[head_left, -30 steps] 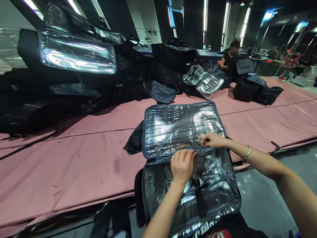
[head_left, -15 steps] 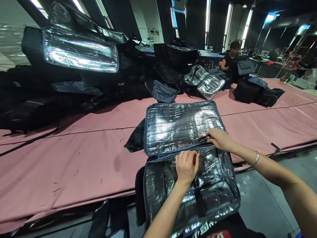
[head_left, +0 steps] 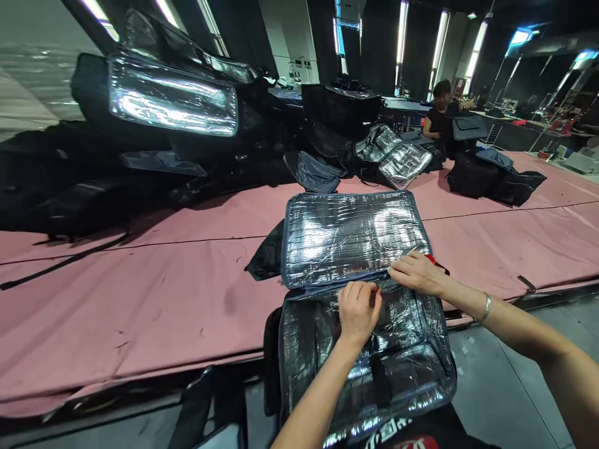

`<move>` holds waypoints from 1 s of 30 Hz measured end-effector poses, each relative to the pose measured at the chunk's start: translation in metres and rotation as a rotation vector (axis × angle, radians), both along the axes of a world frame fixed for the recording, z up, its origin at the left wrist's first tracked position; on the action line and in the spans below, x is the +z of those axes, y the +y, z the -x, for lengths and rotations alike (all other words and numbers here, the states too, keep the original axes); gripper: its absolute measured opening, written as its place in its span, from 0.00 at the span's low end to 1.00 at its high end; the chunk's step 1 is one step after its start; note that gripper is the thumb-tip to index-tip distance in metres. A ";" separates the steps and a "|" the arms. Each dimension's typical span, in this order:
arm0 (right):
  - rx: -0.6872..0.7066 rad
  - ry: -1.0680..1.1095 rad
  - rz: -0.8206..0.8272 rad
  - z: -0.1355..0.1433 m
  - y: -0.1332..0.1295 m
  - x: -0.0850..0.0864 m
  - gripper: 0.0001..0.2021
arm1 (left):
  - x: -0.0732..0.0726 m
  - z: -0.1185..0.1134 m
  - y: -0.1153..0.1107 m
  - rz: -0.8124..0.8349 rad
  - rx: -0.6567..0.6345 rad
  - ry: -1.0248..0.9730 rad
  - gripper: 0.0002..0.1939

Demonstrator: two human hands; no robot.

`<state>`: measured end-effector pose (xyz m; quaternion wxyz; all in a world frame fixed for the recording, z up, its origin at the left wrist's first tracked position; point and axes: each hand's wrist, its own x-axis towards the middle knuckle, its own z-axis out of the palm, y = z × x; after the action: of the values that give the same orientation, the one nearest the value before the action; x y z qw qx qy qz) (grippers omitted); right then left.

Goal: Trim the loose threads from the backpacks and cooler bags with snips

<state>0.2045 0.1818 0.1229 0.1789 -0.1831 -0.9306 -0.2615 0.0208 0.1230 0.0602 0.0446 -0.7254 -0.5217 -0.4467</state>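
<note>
Directly in front, at the near edge of the long table covered with pink cloth: a large black bag with crinkled silver foil lining, open, with the rectangular foil-lined lid with dark blue edging laid back over the table and the body reaching out beyond the edge, toward the wearer.

At the dark blue fabric seam between lid and body, both hands. For the left hand, fingers curled, with thumb near the forefinger; cannot tell if pinching the cloth. For the right hand, fingers close together and bent down on the seam, with tips partly hidden; cannot tell what is between them.

Probably light for its size, soft and easy to fold, with foil rather slippery and perhaps easy to crease or tear. Better to hold by the thick edging or the seam than by the bare foil.

To the left, beyond the black fabric flap, wider room for moving. Just ahead of the lid, less room, because of the grey-blue cloth piece and the smaller silver-lined open bag. With the body past the table edge, possible sagging there.
</note>
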 end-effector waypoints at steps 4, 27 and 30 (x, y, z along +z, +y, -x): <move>-0.004 0.172 0.142 -0.002 0.001 -0.008 0.09 | 0.002 0.005 -0.010 0.076 -0.134 -0.021 0.06; 0.021 0.235 0.223 0.014 -0.027 -0.045 0.14 | 0.029 0.132 -0.019 0.607 0.490 -0.402 0.24; 0.010 0.229 0.292 0.011 -0.031 -0.044 0.14 | 0.017 0.122 -0.016 0.486 0.420 -0.641 0.30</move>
<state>0.1939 0.1510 0.0787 0.2565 -0.2310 -0.9332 -0.0999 -0.1011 0.1071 0.0774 -0.2009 -0.4184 -0.7349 -0.4945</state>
